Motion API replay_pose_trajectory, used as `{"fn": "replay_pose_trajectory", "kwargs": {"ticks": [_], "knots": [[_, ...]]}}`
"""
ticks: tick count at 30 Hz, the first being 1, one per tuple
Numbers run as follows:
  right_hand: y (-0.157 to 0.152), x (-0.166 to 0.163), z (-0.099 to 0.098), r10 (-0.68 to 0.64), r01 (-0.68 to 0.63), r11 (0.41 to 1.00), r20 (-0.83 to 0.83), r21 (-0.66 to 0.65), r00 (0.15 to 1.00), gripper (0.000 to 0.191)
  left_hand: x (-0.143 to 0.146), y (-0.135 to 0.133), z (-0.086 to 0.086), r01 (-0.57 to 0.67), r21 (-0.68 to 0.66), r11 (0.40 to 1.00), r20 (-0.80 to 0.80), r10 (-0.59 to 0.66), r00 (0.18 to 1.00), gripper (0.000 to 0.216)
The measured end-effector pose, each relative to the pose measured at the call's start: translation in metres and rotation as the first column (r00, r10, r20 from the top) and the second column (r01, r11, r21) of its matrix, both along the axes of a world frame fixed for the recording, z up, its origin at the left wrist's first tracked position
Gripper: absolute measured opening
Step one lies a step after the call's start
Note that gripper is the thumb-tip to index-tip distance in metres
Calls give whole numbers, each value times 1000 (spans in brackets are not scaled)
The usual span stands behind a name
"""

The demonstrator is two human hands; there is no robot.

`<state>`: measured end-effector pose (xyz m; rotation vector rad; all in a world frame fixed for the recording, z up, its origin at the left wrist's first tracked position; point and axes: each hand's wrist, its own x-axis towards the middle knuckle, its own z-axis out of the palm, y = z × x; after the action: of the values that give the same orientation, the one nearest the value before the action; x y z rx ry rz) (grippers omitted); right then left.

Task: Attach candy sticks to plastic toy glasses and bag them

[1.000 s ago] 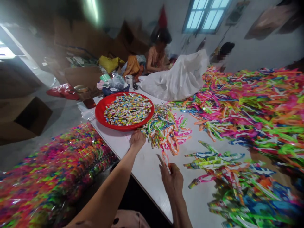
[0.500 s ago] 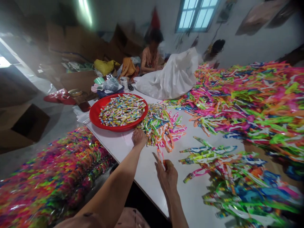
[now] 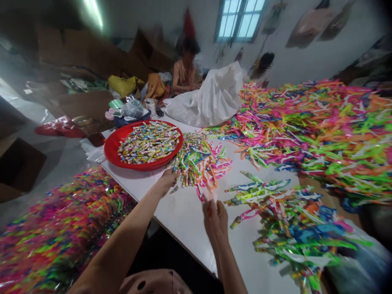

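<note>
Almost everywhere on the white table [image 3: 183, 212] coloured plastic lies in drifts. One large heap [image 3: 309, 118] of pink, green and orange strips fills the far right, and a nearer heap [image 3: 290, 224] spreads just right of the right hand. One red tray [image 3: 112, 145], piled with short wrapped sticks [image 3: 148, 143], sits at the far left corner. One white sack [image 3: 211, 98] slumps behind it. Off the table's left edge lie bagged bundles [image 3: 61, 220] in the same bright colours. Two other people [image 3: 183, 69] sit at the back, beyond the sack.

Between tray and heaps is a small pile [image 3: 197, 163] of sticks and strips, touching the tray's right rim. The left hand [image 3: 167, 179] reaches to this pile's near edge with its fingers bent down onto it. Whether it grips anything cannot be told. Nothing lies between the two hands but bare tabletop and one loose stick.

The right hand [image 3: 216, 216] is closed, pinching one thin pink-and-white strip [image 3: 206, 195] at its fingertips. The strip's long axis runs away from the person, its free end pointing up and slightly left toward the small pile, just short of it. The pieces in the heaps and tray are too many to count.
</note>
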<state>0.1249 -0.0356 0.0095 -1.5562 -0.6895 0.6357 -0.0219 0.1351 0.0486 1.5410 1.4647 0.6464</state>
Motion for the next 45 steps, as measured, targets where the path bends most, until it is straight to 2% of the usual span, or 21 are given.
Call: {"fn": "replay_pose_trajectory", "kwargs": {"ticks": [2, 4, 9, 12, 15, 16, 18, 19, 21, 24, 27, 30, 32, 34, 36, 38, 39, 40, 42, 43, 45], "knots": [[1, 10, 4, -32, 36, 999, -156, 19, 987, 42, -2, -5, 3, 35, -77, 996, 146, -23, 989, 12], [0, 18, 6, -45, 56, 997, -206, 52, 978, 41, -3, -11, 5, 62, -125, 990, 272, -26, 962, 7], [-17, 22, 2, 71, -71, 997, -25, 32, 997, 35, -19, -22, 4, 125, -205, 971, 446, -21, 895, 6], [-31, 18, -3, 105, -105, 994, -3, 9, 994, 30, -40, -35, -4, 198, -142, 970, 318, -145, 937, 12], [-36, 13, -2, 61, -57, 997, -71, 52, 996, 26, -50, -56, -14, 351, 35, 936, 36, -352, 935, 19], [-36, 11, 0, 64, -58, 995, -78, 82, 995, 25, -49, -63, -17, 431, 106, 896, -97, -423, 901, 22], [-34, 6, 4, 120, -112, 985, -53, 130, 991, 21, -43, -75, -22, 611, 217, 761, -424, -491, 761, 28], [-33, 4, 6, 156, -152, 980, -24, 126, 987, 20, -38, -79, -24, 670, 237, 703, -553, -470, 688, 30], [-34, 1, 7, 189, -191, 981, 50, 33, 981, 19, -30, -83, -28, 710, 244, 660, -690, -396, 606, 31], [-43, 5, 5, 115, -82, 982, 192, -172, 975, 22, -21, -79, -32, 721, 259, 643, -752, -333, 568, 24], [-54, 15, 5, 71, 9, 974, 342, -228, 937, 26, -16, -74, -32, 693, 284, 663, -732, -317, 603, 21], [-61, 20, 12, 84, -16, 968, 263, -252, 961, 30, -18, -73, -25, 590, 300, 750, -562, -361, 744, 23], [-61, 18, 19, 80, -59, 978, 100, -200, 992, 32, -26, -75, -18, 591, 283, 755, -397, -469, 789, 26], [-57, 14, 27, 67, -72, 996, -110, -45, 992, 30, -35, -81, -12, 714, 274, 644, -355, -622, 698, 30], [-51, 11, 33, 57, -10, 990, -327, 142, 943, 27, -42, -90, -11, 856, 244, 455, -468, -718, 515, 35], [-44, 9, 35, 65, 62, 964, -456, 257, 888, 25, -43, -101, -13, 933, 176, 314, -610, -709, 354, 34], [-41, 9, 35, 67, 81, 955, -476, 285, 877, 23, -41, -106, -15, 946, 149, 288, -659, -684, 312, 31], [-39, 9, 34, 69, 88, 949, -472, 303, 879, 23, -37, -110, -17, 949, 136, 284, -688, -662, 297, 27], [-39, 10, 29, 81, 62, 947, -422, 315, 903, 22, -27, -113, -19, 924, 163, 347, -665, -653, 363, 22], [-40, 11, 27, 91, 40, 950, -396, 310, 914, 21, -21, -113, -18, 887, 197, 418, -594, -668, 447, 20], [-42, 12, 26, 113, 10, 953, -384, 303, 917, 20, -8, -109, -14, 730, 217, 648, -282, -674, 683, 14]]}}
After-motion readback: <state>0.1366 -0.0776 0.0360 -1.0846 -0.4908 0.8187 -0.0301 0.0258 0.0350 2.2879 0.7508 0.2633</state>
